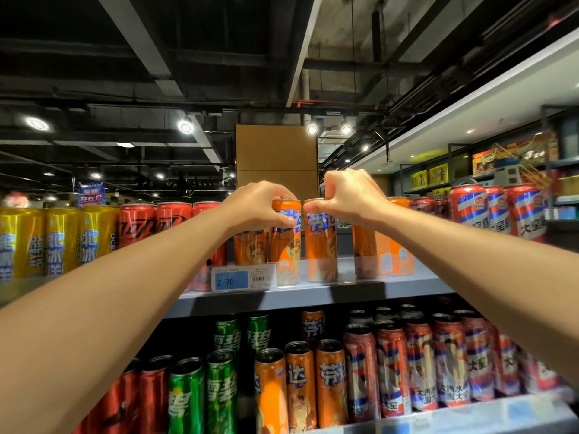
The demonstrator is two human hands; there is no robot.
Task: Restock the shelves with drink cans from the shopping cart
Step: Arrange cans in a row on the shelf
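Grey top shelf (360,291) in dim store aisle, black ceiling overhead. Two orange cans upright near shelf front edge, just beside each other, small gap between. Left orange can (285,242) gripped at top by left hand (260,206), thumb on front, fingers curled over rim. Right orange can (321,241) pinched at top by right hand (347,195), fingers curled over rim. More orange cans (383,252) right of these, one behind at left. Price tag (243,277) reading 2.70 on shelf lip below left can. Red cans (138,225) and yellow cans (62,242) farther left, red-blue striped cans (498,211) far right. Lower shelf: green cans (203,393), orange, red. Cardboard box (276,161) behind hands.
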